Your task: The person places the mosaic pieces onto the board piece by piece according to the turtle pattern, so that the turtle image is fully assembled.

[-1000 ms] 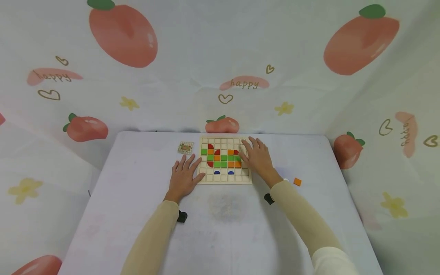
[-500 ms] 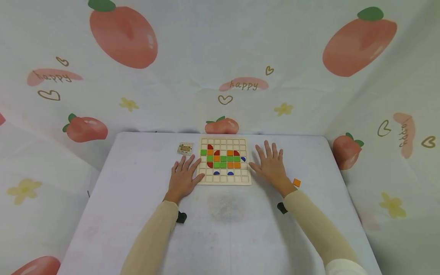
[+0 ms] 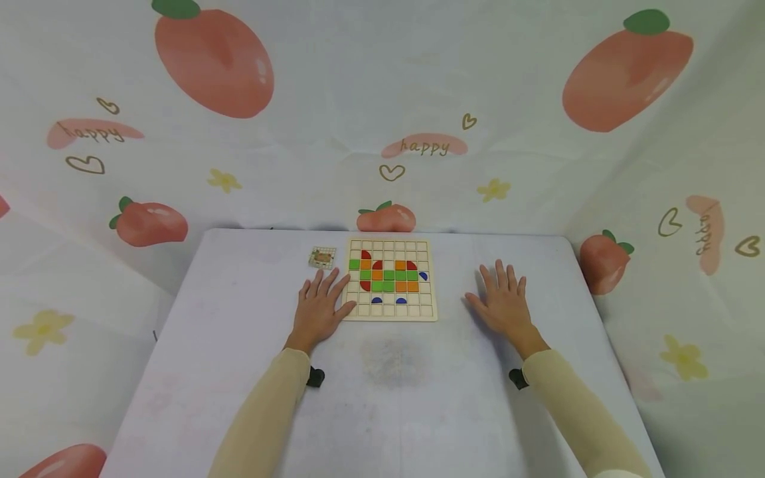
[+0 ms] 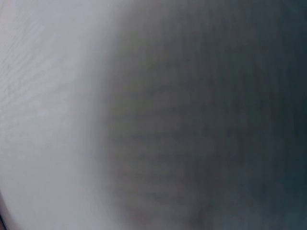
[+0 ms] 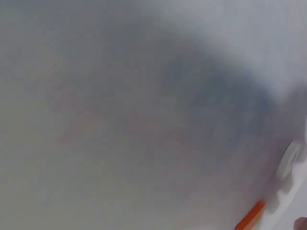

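Observation:
A pale wooden grid board (image 3: 388,316) lies at the back middle of the table. Green and orange squares, red quarter-round tiles and blue half-round tiles (image 3: 424,276) sit in its cells. My left hand (image 3: 317,312) rests at the board's left edge, fingers spread, holding nothing. To the right of the board is my right hand (image 3: 504,305), palm down over the table with its fingers spread and nothing held. The right wrist view has an orange tile (image 5: 250,216) and a white piece (image 5: 289,159) close by, both out of sight in the head view.
A small patterned card (image 3: 323,257) lies just left of the board. The white-covered table (image 3: 382,425) meets fruit-printed cloth walls at the back and sides. Black wrist devices (image 3: 315,378) show under both forearms. The left wrist view is too blurred to read.
My right hand has drawn away from the board, rightward and nearer to me. The blue half-round tile at the board's right is uncovered; the loose orange tile is now hidden. My left hand stays put.

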Motion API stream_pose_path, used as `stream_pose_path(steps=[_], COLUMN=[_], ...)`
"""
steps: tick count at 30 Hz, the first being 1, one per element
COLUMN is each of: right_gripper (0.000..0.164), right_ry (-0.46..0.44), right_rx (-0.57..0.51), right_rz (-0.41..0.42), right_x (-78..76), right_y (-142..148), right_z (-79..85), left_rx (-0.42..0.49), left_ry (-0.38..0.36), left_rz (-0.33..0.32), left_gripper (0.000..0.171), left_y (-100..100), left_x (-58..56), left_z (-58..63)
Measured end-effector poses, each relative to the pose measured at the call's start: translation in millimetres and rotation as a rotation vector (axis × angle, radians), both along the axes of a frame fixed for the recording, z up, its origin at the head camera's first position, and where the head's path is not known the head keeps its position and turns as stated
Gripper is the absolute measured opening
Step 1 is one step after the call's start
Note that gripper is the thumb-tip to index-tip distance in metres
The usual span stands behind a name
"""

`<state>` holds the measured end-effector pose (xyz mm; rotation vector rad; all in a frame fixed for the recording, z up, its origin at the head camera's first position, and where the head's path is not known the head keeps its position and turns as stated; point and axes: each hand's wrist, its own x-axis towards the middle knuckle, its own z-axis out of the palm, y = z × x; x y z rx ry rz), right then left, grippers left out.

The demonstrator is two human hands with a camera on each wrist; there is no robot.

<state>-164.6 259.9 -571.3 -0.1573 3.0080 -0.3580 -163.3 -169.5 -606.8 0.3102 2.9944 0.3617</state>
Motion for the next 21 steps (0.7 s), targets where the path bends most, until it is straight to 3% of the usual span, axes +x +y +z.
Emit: stream_pose_path(steps=[11,21], right_gripper=[0.086,0.080], right_ry=[-0.082,-0.077], right_rx=[-0.102,-0.249], right_rz=[-0.064,-0.067], right_x=[15.5,35.7], right_y=[50.5,79.8], right_z=[-9.0,-15.2], left_rx=[0.014,0.026], left_ry=[0.026,0.026], left_rz=[-0.002,0.001], left_gripper=[0.072,0.072], left_y=[-0.8,1.4], left_x=[-0.3,-1.4], left_z=[-3.0,-3.1])
